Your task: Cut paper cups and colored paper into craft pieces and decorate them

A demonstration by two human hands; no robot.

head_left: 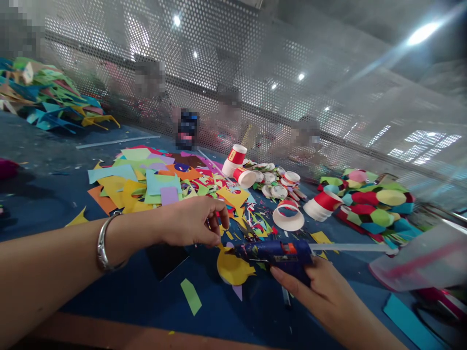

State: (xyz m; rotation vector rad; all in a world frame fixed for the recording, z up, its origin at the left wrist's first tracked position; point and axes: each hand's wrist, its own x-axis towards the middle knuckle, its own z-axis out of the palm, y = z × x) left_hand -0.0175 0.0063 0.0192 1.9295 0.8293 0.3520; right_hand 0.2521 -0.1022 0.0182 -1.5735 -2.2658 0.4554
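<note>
**Glue gun meets a yellow paper shape**

From where I stand, the person's right hand (321, 291) is wrapped around the grip of a blue glue gun (277, 253). The gun lies almost level, just above the table (138, 311). Its nozzle points left and sits at the upper edge of a yellow paper shape (231, 270) lying flat on the blue surface. A pale glue stick (350, 247) juts out of the back of the gun.

The left hand (189, 221), a bracelet (104, 243) on its wrist, comes in from the left. Its fingers are drawn together in a pinch right beside the nozzle. What they pinch is too small to make out.

This looks like gluing work, and as I see it the care lies in three points:

- **Nozzle:** the tip should touch only the spot that needs glue. A small bead looks safer than a long squeeze.
- **Fingertips:** they sit very near the hot end, so they are best kept on the paper's rim, clear of the metal.
- **Paper:** held flat, it should not slide when the gun lifts.

Behind the hands lies a heap of paper scraps (153, 182). A cut cup ring (288, 216) and red and white paper cups (236, 158) lie beyond it. A green strip (191, 295) lies loose near the table's front edge.
</note>
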